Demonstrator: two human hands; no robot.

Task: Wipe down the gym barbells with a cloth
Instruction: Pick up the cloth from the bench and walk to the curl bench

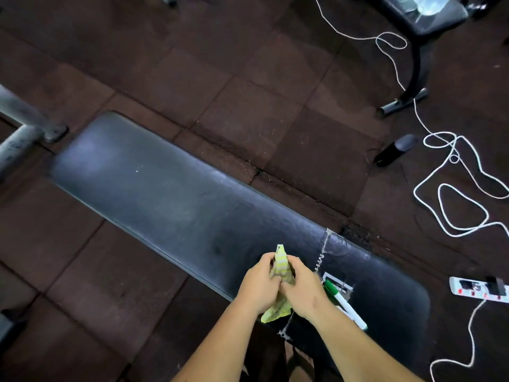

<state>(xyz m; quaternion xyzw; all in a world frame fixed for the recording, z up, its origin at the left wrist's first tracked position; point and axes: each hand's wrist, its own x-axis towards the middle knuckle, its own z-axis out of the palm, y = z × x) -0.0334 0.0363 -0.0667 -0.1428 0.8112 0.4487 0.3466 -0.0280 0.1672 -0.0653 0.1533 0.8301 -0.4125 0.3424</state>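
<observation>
**Cloth in both hands, no wiping begun as far as can be seen**

Over the near end of the desk [170,194], at about 6 o'clock in the head view, you have the cloth [281,267] bunched between your two hands. Your left hand [259,285] closes its grip on the cloth's left side, and your right hand [303,290] closes on its right side, fingers meeting in the middle. Both grips are narrow, shut on fabric.

The cloth is yellow-green with pale stripes. Its long axis runs roughly 12 to 6 o'clock: one corner sticks up past your fingers toward 12, and a loose tail hangs below your palms toward 6.

A green-capped marker [345,306] lies on the desk just beside your right wrist, pointing toward 4 o'clock. A white cord [451,188] loops across the floor [192,64] at 3 o'clock, near a power strip [479,289].

No barbell is plainly in view; grey metal tubes [19,125] show at 9 o'clock, but you cannot tell what they belong to. By my judgement you are readying the cloth, and all the wiping is left.
</observation>
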